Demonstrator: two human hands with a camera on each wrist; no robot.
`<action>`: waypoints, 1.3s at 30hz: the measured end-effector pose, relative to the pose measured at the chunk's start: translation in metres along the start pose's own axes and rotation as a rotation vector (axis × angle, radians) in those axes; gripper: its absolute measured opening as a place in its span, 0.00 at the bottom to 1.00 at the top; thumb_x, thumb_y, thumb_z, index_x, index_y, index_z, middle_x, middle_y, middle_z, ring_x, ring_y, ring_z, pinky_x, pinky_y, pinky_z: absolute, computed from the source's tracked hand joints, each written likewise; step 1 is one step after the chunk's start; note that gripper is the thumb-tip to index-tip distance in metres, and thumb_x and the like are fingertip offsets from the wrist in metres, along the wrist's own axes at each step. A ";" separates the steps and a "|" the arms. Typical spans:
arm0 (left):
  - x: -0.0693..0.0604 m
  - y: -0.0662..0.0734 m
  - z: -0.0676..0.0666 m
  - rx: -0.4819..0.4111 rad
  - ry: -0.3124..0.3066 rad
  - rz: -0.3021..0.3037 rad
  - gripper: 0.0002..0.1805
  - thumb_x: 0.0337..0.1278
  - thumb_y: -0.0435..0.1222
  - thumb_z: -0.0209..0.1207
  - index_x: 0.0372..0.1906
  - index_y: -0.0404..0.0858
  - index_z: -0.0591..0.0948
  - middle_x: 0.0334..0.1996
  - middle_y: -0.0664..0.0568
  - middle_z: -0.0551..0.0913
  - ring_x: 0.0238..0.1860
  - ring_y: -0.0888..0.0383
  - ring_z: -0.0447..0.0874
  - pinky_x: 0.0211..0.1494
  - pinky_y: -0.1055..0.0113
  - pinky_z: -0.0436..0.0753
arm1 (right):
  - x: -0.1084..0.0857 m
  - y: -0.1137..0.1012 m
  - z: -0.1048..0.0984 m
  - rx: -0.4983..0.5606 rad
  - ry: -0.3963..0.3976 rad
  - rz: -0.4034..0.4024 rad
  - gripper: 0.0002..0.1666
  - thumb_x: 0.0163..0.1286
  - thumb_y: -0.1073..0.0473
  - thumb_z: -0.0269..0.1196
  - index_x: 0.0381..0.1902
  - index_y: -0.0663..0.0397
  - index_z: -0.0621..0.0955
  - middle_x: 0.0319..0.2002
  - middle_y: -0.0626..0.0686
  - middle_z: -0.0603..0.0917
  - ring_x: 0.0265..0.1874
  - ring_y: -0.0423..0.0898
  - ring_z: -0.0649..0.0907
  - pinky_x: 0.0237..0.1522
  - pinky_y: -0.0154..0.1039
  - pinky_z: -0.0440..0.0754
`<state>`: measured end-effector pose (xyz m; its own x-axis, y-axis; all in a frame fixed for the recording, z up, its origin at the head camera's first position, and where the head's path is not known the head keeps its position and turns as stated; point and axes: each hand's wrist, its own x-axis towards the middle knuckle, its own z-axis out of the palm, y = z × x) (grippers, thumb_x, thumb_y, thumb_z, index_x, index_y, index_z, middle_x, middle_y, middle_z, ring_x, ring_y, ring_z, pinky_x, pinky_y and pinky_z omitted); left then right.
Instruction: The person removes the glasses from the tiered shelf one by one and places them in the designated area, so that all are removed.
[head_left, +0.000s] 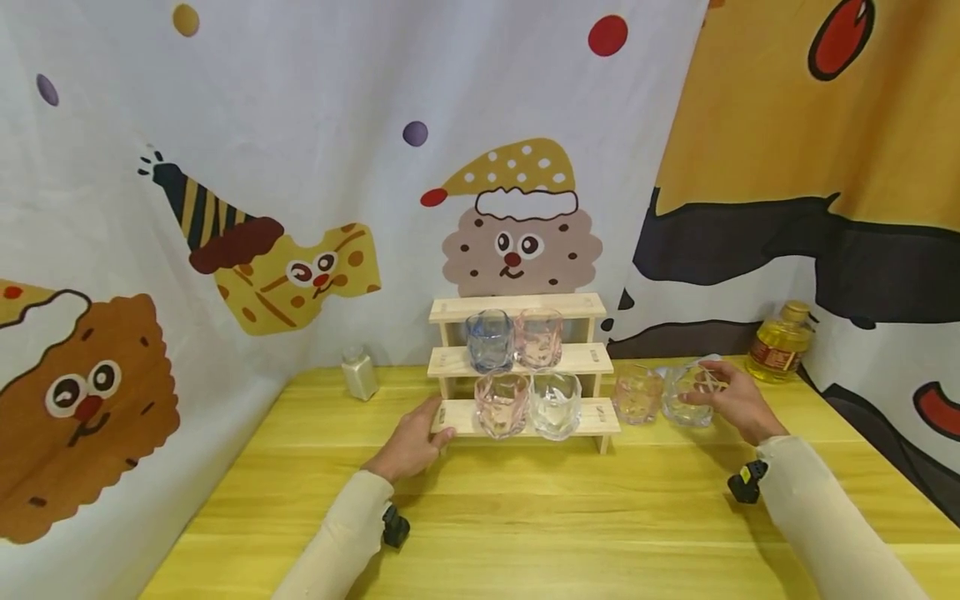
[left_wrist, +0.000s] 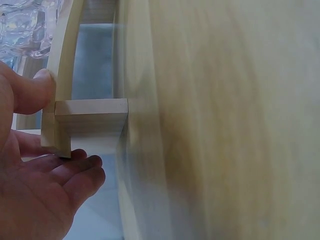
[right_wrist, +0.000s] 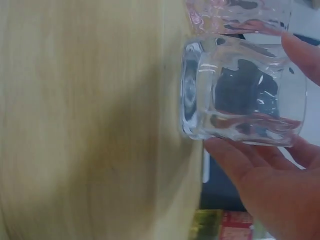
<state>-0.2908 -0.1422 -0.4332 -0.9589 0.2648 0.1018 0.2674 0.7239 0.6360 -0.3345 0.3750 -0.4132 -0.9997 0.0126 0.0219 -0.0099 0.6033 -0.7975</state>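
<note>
Your right hand [head_left: 738, 402] has its fingers and thumb clamped on a clear glass [head_left: 686, 404], thumb on one side of the wall and fingers on the other; it is at the right of the wooden rack [head_left: 517, 307], over the table [head_left: 480, 517], though you cannot tell for sure whether its base touches the wood. Your left hand [head_left: 408, 440] is clamped on the left end of the rack's lowest step, thumb above and fingertips below — a sound brace, so press just enough to steady the board without tipping it. To handle the glass well, squeeze evenly on both walls, since smooth glass is likely to slip, and move it up and away from the pink glass [head_left: 637, 398] just beside it, because your thumb sits on that side and a knock seems the main risk. Counting up: six glasses in all — three pink, two clear, one blue. Four stand on the rack: a blue glass [head_left: 490, 343] and a second pink glass [head_left: 538, 340] on the middle step, a third pink glass [head_left: 501, 407] and another clear glass [head_left: 556, 407] on the lowest. You also have one rack with three steps, one oil bottle [head_left: 778, 348] at the far right and one small jar [head_left: 360, 377] at the left.
</note>
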 end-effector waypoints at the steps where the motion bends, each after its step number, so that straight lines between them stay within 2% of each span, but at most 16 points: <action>1: 0.000 0.000 0.000 -0.001 -0.001 0.001 0.38 0.74 0.42 0.56 0.79 0.31 0.55 0.78 0.34 0.57 0.78 0.37 0.59 0.79 0.42 0.63 | -0.001 -0.001 0.000 -0.012 -0.011 -0.005 0.59 0.64 0.46 0.71 0.78 0.68 0.52 0.74 0.78 0.55 0.68 0.74 0.64 0.63 0.67 0.73; 7: 0.001 0.000 0.001 0.009 0.000 -0.008 0.38 0.74 0.42 0.56 0.79 0.32 0.56 0.78 0.35 0.58 0.78 0.38 0.59 0.79 0.42 0.64 | -0.002 -0.007 -0.002 -0.081 -0.069 -0.006 0.61 0.66 0.43 0.69 0.79 0.67 0.48 0.75 0.76 0.56 0.70 0.75 0.63 0.66 0.72 0.68; 10: 0.001 0.000 0.001 0.008 -0.004 -0.009 0.38 0.74 0.42 0.56 0.79 0.32 0.56 0.78 0.35 0.57 0.78 0.38 0.58 0.79 0.42 0.63 | -0.001 -0.008 -0.002 -0.105 -0.083 0.012 0.63 0.66 0.43 0.69 0.80 0.66 0.46 0.75 0.77 0.54 0.71 0.77 0.60 0.66 0.73 0.67; 13: 0.000 0.000 0.002 0.006 -0.010 -0.007 0.38 0.74 0.42 0.56 0.78 0.31 0.55 0.78 0.35 0.57 0.78 0.37 0.58 0.79 0.42 0.62 | -0.003 -0.015 -0.003 -0.175 -0.081 0.014 0.65 0.65 0.42 0.69 0.80 0.67 0.44 0.74 0.81 0.53 0.70 0.79 0.59 0.65 0.74 0.68; 17: -0.001 0.000 0.003 0.006 -0.009 -0.006 0.38 0.73 0.41 0.56 0.78 0.31 0.56 0.78 0.34 0.57 0.78 0.37 0.58 0.79 0.42 0.62 | -0.009 -0.042 -0.001 -0.309 -0.013 -0.028 0.64 0.65 0.45 0.70 0.78 0.73 0.46 0.71 0.83 0.56 0.66 0.80 0.64 0.62 0.74 0.70; 19: -0.001 0.000 0.003 0.004 -0.005 -0.005 0.38 0.73 0.41 0.56 0.78 0.30 0.56 0.78 0.34 0.58 0.77 0.37 0.59 0.79 0.42 0.63 | -0.012 -0.061 0.004 -0.362 0.043 -0.073 0.60 0.64 0.47 0.70 0.76 0.76 0.50 0.70 0.82 0.60 0.63 0.79 0.66 0.62 0.73 0.70; 22: -0.001 0.000 0.002 -0.002 -0.004 -0.010 0.38 0.73 0.41 0.56 0.78 0.31 0.56 0.78 0.34 0.58 0.78 0.37 0.58 0.79 0.42 0.63 | -0.016 -0.090 0.015 -0.387 0.109 -0.159 0.54 0.65 0.50 0.69 0.75 0.74 0.56 0.69 0.79 0.63 0.63 0.77 0.69 0.62 0.72 0.70; 27: 0.000 0.000 0.002 0.006 -0.001 0.004 0.37 0.74 0.41 0.56 0.78 0.30 0.56 0.78 0.34 0.58 0.78 0.37 0.59 0.78 0.41 0.64 | -0.021 -0.126 0.041 -0.294 0.144 -0.303 0.48 0.66 0.55 0.69 0.76 0.67 0.60 0.70 0.74 0.67 0.67 0.72 0.69 0.65 0.71 0.69; 31: 0.001 0.000 0.003 0.019 0.008 0.014 0.37 0.74 0.41 0.56 0.78 0.30 0.57 0.77 0.33 0.59 0.77 0.37 0.59 0.78 0.41 0.64 | -0.022 -0.141 0.063 -0.174 0.126 -0.364 0.47 0.67 0.53 0.69 0.77 0.61 0.61 0.71 0.71 0.68 0.69 0.69 0.69 0.66 0.68 0.71; 35: 0.002 0.000 0.003 0.019 0.005 0.013 0.37 0.74 0.41 0.55 0.78 0.30 0.56 0.77 0.33 0.58 0.77 0.37 0.59 0.78 0.41 0.64 | -0.018 -0.153 0.081 -0.021 0.039 -0.345 0.47 0.70 0.51 0.66 0.79 0.53 0.58 0.73 0.68 0.65 0.72 0.68 0.67 0.69 0.65 0.71; 39: 0.000 -0.001 0.003 0.014 -0.005 0.012 0.37 0.74 0.41 0.55 0.78 0.31 0.56 0.78 0.34 0.57 0.78 0.37 0.58 0.78 0.41 0.63 | -0.010 -0.165 0.096 0.086 -0.028 -0.304 0.47 0.70 0.53 0.66 0.80 0.48 0.56 0.74 0.67 0.64 0.73 0.67 0.67 0.69 0.64 0.73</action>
<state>-0.2908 -0.1407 -0.4360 -0.9552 0.2766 0.1053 0.2801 0.7298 0.6236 -0.3250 0.1991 -0.3393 -0.9508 -0.1810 0.2513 -0.3092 0.5062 -0.8051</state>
